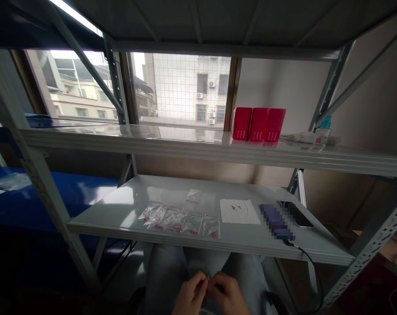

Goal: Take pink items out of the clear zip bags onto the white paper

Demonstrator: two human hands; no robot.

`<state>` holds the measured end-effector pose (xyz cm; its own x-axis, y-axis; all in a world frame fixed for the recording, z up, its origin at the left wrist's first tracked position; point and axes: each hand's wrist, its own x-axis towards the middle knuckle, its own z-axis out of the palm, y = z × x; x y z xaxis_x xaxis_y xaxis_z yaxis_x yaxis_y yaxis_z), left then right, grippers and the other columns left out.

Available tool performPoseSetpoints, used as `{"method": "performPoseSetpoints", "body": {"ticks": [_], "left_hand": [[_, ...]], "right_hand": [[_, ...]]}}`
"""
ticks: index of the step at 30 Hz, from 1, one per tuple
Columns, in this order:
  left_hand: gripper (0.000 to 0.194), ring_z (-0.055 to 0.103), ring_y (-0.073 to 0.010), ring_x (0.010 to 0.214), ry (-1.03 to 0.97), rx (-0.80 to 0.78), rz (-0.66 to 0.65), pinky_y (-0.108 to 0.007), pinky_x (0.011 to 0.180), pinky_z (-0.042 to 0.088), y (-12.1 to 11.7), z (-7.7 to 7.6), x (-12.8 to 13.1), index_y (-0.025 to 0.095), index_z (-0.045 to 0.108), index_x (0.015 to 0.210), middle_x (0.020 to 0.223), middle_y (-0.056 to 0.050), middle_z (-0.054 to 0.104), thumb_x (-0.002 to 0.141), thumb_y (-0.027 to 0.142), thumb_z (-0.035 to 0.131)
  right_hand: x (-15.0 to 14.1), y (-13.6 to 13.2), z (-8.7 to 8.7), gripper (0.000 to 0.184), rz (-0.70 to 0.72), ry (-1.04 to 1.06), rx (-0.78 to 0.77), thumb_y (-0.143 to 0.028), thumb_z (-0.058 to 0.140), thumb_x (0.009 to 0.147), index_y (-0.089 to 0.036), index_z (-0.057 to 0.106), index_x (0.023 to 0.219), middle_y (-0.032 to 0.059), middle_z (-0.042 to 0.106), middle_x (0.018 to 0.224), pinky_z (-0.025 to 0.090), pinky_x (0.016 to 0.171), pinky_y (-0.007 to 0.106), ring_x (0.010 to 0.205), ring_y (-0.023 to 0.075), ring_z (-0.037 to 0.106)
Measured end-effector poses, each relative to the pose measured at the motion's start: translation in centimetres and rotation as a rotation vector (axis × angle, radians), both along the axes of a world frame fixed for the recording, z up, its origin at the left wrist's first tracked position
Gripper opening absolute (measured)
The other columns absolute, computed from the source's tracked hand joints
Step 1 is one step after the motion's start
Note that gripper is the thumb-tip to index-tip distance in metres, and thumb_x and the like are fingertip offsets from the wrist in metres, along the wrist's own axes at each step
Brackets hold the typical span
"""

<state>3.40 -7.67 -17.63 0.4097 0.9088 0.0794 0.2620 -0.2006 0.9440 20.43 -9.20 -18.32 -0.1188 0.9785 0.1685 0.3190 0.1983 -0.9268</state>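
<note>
A tiny pale piece (209, 277), too small to identify, sits pinched between the fingertips of both hands above the lap, just below the front edge of the lower steel shelf (119, 210). The left hand (190, 295) and right hand (228, 294) are both closed in a fine pinch, not clenched into fists, and the fingers partly hide the piece. Light blue jeans (167, 275) lie directly beneath them. On the lower shelf are a row of small zip bags (180, 223) holding pink bits, a loose zip bag (193, 195), and a paper napkin (239, 211) with more pink bits. A pixelated power bank (276, 221) and a phone (296, 214) lie at its right end. A slackened pinch could drop the piece into the lap or floor shadows, and a knock against the shelf edge could scatter the pink bits.
</note>
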Motion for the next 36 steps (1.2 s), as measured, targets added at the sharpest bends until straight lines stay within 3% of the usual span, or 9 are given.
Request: {"method": "performPoseSetpoints", "body": {"ticks": [5,9,12,16,20,25,29,36], "left_hand": [[0.031,0.065,-0.0207,0.078,0.118,0.086,0.037,-0.026,0.074,0.045,-0.3,-0.4,0.0,0.023,0.063,0.088,0.081,-0.004,0.069,0.102,0.04,0.041],[0.024,0.071,-0.0255,0.096,0.262,0.117,0.068,-0.029,0.086,0.047,-0.4,-1.5,-0.1,0.025,0.068,0.097,0.097,-0.009,0.076,0.099,0.025,0.044],[0.023,0.072,-0.0259,0.095,0.369,0.146,0.094,-0.028,0.084,0.047,0.1,-1.8,0.0,0.023,0.068,0.096,0.097,-0.01,0.077,0.095,0.017,0.047],[0.024,0.073,-0.0224,0.084,0.501,0.139,0.078,-0.027,0.073,0.044,1.2,-1.1,-0.1,0.02,0.065,0.085,0.085,-0.008,0.076,0.093,0.008,0.046],[0.025,0.071,-0.0198,0.079,0.489,0.113,0.065,-0.026,0.07,0.042,1.6,-0.4,-0.3,0.02,0.063,0.082,0.082,-0.006,0.075,0.096,0.01,0.045],[0.022,0.07,-0.0202,0.082,0.352,0.066,0.059,-0.027,0.073,0.042,1.3,-0.2,-0.7,0.021,0.065,0.084,0.084,-0.004,0.075,0.093,0.011,0.047],[0.019,0.066,-0.0219,0.077,0.328,0.083,-0.026,-0.028,0.069,0.038,1.0,0.4,-1.4,0.022,0.066,0.077,0.076,-0.002,0.071,0.092,0.02,0.055],[0.018,0.062,-0.0217,0.076,0.27,0.091,-0.074,-0.027,0.069,0.037,0.3,1.7,-2.1,0.024,0.07,0.076,0.076,-0.002,0.071,0.091,0.022,0.06]], "right_hand": [[-0.4,-0.1,-0.1,0.027,-0.045,-0.041,0.034,-0.03,0.056,0.09,-0.017,0.069,0.07,0.0031,0.065,0.071,0.042,0.064,0.025,0.068,0.0182,0.061],[-1.0,0.0,-1.2,0.021,-0.103,-0.199,0.116,-0.02,0.052,0.085,-0.018,0.064,0.068,0.0038,0.066,0.072,0.041,0.065,0.025,0.069,0.0187,0.063],[-1.4,0.2,-2.4,0.016,-0.208,-0.346,0.147,-0.015,0.052,0.081,-0.019,0.061,0.068,0.0049,0.067,0.075,0.04,0.065,0.026,0.07,0.0197,0.065],[-1.3,0.7,-3.3,0.016,-0.274,-0.427,0.13,-0.011,0.051,0.082,-0.021,0.06,0.074,0.0044,0.07,0.077,0.04,0.064,0.025,0.069,0.0195,0.067],[-1.2,0.8,-3.5,0.018,-0.209,-0.445,0.086,-0.007,0.051,0.083,-0.021,0.063,0.086,0.0015,0.071,0.072,0.039,0.06,0.022,0.064,0.0169,0.067],[-1.1,0.1,-3.5,0.036,-0.005,-0.591,0.234,-0.005,0.054,0.08,-0.026,0.072,0.102,0.0038,0.074,0.096,0.044,0.068,0.019,0.082,0.0176,0.072],[-0.9,0.0,-3.2,0.03,0.019,-0.737,0.205,-0.008,0.06,0.079,-0.026,0.078,0.096,0.0052,0.075,0.091,0.044,0.064,0.02,0.077,0.0194,0.072],[-0.9,0.1,-2.5,0.019,0.056,-0.73,0.245,-0.015,0.065,0.086,-0.025,0.08,0.09,0.004,0.075,0.088,0.047,0.066,0.02,0.079,0.019,0.072]]}}
